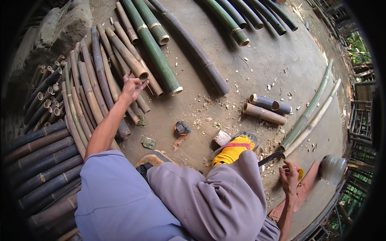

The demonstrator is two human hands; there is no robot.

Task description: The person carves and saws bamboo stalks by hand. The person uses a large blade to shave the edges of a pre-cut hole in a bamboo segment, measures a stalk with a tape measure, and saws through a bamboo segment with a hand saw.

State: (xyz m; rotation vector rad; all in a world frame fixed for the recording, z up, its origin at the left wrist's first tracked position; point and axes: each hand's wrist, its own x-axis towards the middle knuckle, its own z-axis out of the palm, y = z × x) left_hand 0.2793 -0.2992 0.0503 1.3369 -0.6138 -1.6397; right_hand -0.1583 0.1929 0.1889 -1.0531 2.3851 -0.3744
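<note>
My left hand (pixel 132 86) reaches out over a heap of brown bamboo poles (pixel 96 88) on my left. Its fingers are spread and lie on the poles, just below the cut end of a thick brown pole (pixel 128 56). It grips nothing that I can see. My right hand (pixel 289 176) is low at the right, beside my knee, closed on the handle of a dark-bladed knife (pixel 269 158). The blade points left toward my yellow shoe (pixel 232 149). Grey trousers cover my bent legs in the foreground.
Thick green bamboo poles (pixel 155 50) lie ahead, a dark pole (pixel 197 50) beside them. Short cut pieces (pixel 263 113) and chips litter the dirt floor. A tape measure (pixel 182 127) and a wooden block (pixel 222 137) lie near my foot. Two thin poles (pixel 309 110) and a round pot (pixel 333 168) are at the right.
</note>
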